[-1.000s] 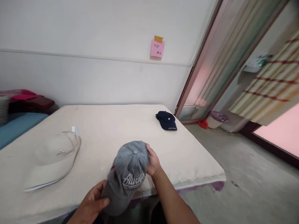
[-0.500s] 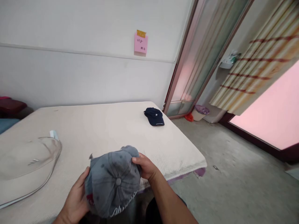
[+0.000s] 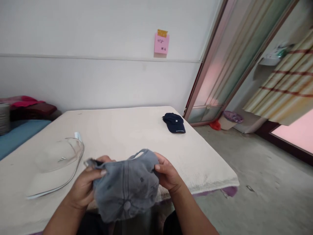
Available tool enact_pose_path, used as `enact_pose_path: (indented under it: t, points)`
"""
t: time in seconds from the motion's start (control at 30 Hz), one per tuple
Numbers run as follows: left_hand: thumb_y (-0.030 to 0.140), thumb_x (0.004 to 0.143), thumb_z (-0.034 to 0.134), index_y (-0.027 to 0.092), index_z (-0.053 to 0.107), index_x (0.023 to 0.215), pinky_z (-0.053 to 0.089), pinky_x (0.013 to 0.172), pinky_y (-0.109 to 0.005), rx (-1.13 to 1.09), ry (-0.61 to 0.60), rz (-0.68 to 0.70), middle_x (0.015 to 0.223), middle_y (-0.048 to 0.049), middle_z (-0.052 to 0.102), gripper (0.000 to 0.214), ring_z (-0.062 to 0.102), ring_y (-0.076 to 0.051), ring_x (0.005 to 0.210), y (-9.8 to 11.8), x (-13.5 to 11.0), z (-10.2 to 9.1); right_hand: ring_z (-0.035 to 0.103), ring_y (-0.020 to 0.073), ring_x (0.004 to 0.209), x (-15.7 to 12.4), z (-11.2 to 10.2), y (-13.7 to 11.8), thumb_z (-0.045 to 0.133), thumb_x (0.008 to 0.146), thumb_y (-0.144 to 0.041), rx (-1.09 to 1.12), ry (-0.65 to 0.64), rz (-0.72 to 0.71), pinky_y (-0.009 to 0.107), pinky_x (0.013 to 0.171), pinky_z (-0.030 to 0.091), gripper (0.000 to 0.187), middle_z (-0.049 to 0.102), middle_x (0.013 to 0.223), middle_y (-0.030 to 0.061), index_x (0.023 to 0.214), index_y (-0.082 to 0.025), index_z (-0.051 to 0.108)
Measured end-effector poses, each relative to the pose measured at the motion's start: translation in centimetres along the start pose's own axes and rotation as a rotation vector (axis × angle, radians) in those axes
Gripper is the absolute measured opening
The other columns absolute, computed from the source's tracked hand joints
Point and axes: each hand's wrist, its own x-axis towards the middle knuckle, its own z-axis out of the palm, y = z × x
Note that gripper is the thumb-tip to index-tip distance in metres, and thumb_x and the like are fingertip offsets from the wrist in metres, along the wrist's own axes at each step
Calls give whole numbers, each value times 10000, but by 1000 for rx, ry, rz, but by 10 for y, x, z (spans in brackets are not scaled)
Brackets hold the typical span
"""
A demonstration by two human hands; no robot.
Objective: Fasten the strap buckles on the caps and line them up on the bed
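A faded blue-grey baseball cap (image 3: 127, 182) is held up between both hands, just over the near edge of the bed. My left hand (image 3: 86, 182) pinches its left rim, thumb on the outside. On the opposite side, my right hand (image 3: 168, 171) grips the rim with the thumb pressed on the cloth. The crown button faces me and down, and the strap opening shows at the top. A navy baseball cap (image 3: 174, 122) lies at the bed's far right corner. To the left rests a clear plastic cap-shaped piece (image 3: 56, 156) with a grey edge.
The bed (image 3: 117, 130) has a cream cover and meets a white wall carrying a pink note (image 3: 161, 44). Dark red and pink items (image 3: 26, 106) sit at the far left. Right of the bed are concrete floor, a lined bin (image 3: 228, 120) and a curtain (image 3: 283, 78).
The grey cap has been tilted so its back and strap opening now show, and the front lettering is out of sight. My left hand has moved up its rim. The view has swung left.
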Motion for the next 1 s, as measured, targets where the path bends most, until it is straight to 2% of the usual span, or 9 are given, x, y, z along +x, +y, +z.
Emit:
enact_pose_path:
  t: [0.1,0.17,0.27,0.43,0.6,0.73,0.83,0.9,1.0]
  points:
    - [226,488,740,200,619,680,461,546,-324,-8,-32,128,657,-38,632,229,588,-236,612,22,16,6,594,195,815,13,9,-13,722,663,-228,-8,28,-100,303,749,444,491,650,943,40,1136,-208,589]
    - [283,518,744,194,639,717,448,527,-322,25,-100,95,634,-39,622,241,572,-230,576,20,29,8,593,202,824,19,7,-18,728,653,-250,-9,0,-85,314,758,448,501,647,949,45,1133,-205,591]
    - [362,613,732,177,664,733,441,537,-293,76,-122,-17,621,-34,628,231,559,-192,539,-5,45,9,595,182,790,22,-11,-12,707,691,-292,-16,3,20,288,732,450,435,651,923,59,1098,-169,615]
    - [325,691,719,181,695,882,467,735,-311,94,-125,-182,766,-47,697,241,635,-222,728,-54,59,1,599,132,747,20,-43,7,662,767,-197,-96,106,146,234,691,446,225,650,856,52,986,-147,654]
    - [335,736,687,167,699,954,453,680,-267,276,-207,-154,807,-52,704,276,621,-206,744,-72,65,-3,571,108,612,19,-42,12,626,815,-253,-136,47,243,216,560,443,223,630,781,42,1013,-150,636]
    - [368,765,652,167,702,970,434,647,-258,312,-250,-112,797,-50,700,291,600,-194,709,-79,68,1,411,35,454,22,-37,17,669,748,-160,-182,14,335,150,406,292,172,540,651,-26,919,-150,661]
    - [434,816,570,170,712,876,435,677,-281,308,-157,-48,820,-63,699,306,595,-214,744,-84,67,0,376,21,441,26,-36,20,652,732,-119,-144,97,280,150,394,225,153,539,645,-26,883,-149,656]
    - [452,832,536,181,714,864,434,734,-296,319,-94,-1,869,-68,699,326,595,-233,817,-85,66,-2,416,35,456,29,-37,21,630,741,-126,-97,167,197,162,423,265,175,562,668,-15,912,-162,641]
    - [422,821,565,201,700,979,414,780,-291,364,-100,29,935,-58,691,304,585,-234,882,-84,66,-4,474,63,507,33,-39,23,612,722,-109,-11,218,97,198,492,335,225,582,716,3,938,-170,621]
